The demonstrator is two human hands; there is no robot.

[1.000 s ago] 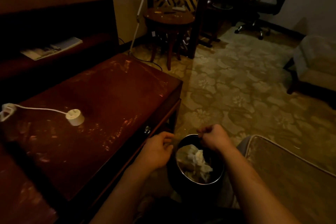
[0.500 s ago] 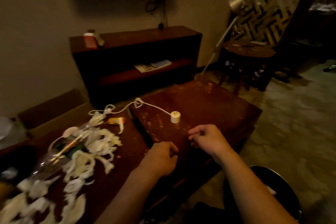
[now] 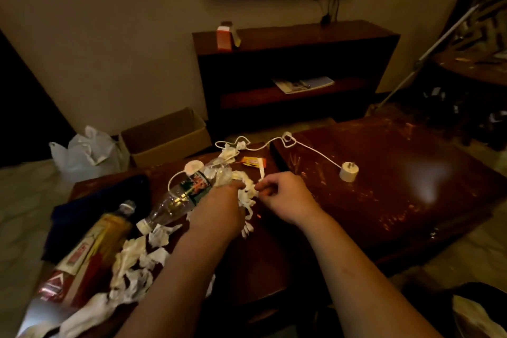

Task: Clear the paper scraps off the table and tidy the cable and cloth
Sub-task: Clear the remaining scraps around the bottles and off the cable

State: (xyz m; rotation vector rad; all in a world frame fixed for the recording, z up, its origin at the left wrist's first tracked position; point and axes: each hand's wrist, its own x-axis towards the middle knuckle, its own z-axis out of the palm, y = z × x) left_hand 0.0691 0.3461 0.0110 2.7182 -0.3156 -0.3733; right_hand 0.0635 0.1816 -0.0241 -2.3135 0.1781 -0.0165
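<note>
White paper scraps (image 3: 247, 195) lie in a heap on the left dark wooden table (image 3: 263, 250), and more scraps (image 3: 131, 266) trail toward the near left corner. My left hand (image 3: 216, 211) grips a bunch of the scraps from above. My right hand (image 3: 285, 197) pinches a strip of the same heap just to its right. A white cable (image 3: 307, 148) runs from the scraps across onto the right table (image 3: 397, 173) and ends in a round white plug (image 3: 348, 171). A dark blue cloth (image 3: 90, 206) lies at the left under the bottles.
A clear plastic bottle (image 3: 186, 195) and a yellow-filled bottle (image 3: 104, 236) lie among the scraps. An orange wrapper (image 3: 251, 161) sits behind them. The black bin (image 3: 472, 313) with paper in it is at bottom right. A cardboard box (image 3: 164, 140) and white plastic bag (image 3: 85, 153) stand on the floor behind.
My view swung left from the bin to the littered table. Both hands left the bin, crossed the table edge and closed on the heap of paper scraps.
</note>
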